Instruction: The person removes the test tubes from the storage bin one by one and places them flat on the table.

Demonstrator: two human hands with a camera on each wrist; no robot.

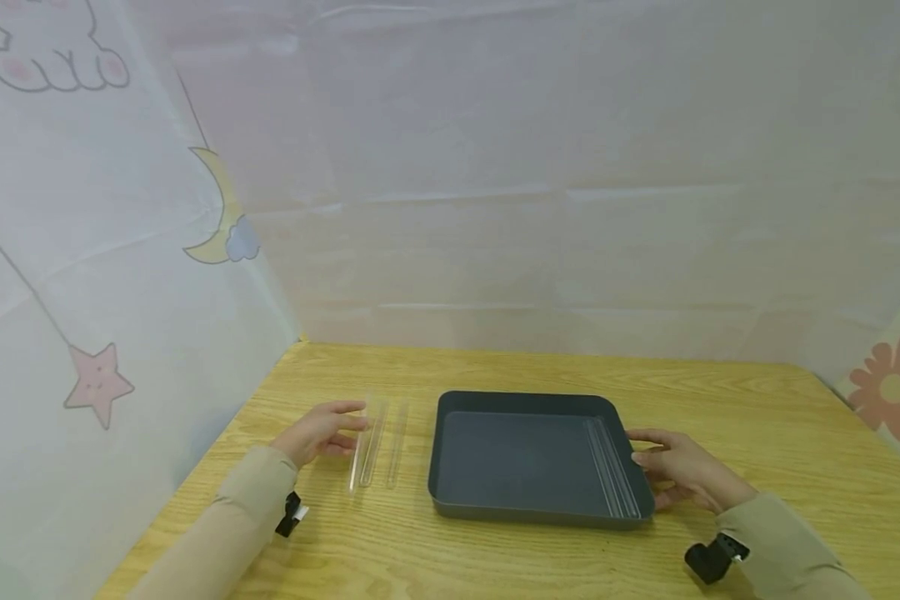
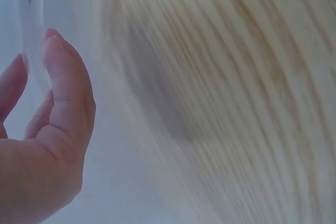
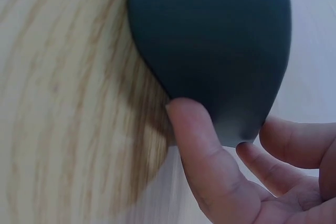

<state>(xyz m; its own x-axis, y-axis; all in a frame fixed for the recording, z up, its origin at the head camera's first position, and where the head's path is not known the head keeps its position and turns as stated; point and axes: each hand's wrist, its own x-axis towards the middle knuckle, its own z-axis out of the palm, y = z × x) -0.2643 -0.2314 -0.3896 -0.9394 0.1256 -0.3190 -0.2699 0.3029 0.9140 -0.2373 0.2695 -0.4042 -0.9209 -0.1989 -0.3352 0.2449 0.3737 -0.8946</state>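
Observation:
My left hand [image 1: 322, 432] pinches a slim clear tube [image 1: 356, 467] at the left of the table; in the left wrist view, the fingers [image 2: 65, 82] lie on either side of clear material. Two more clear tubes lie just to its right, the farther one [image 1: 397, 446] a little apart. A dark grey rectangular tray [image 1: 517, 458] stands at the middle, with several clear tubes [image 1: 611, 471] side by side along its right inner wall. At the tray's right side my right hand [image 1: 686, 468] grips the wall; in the right wrist view, its thumb [image 3: 194, 129] presses the outside.
The wooden table [image 1: 510, 562] reaches back to a pale cloth wall [image 1: 495, 208]. Another pale cloth wall [image 1: 82, 275] with printed figures runs along the left. A small black camera [image 1: 712, 557] is strapped to the right wrist, another [image 1: 290, 515] to the left.

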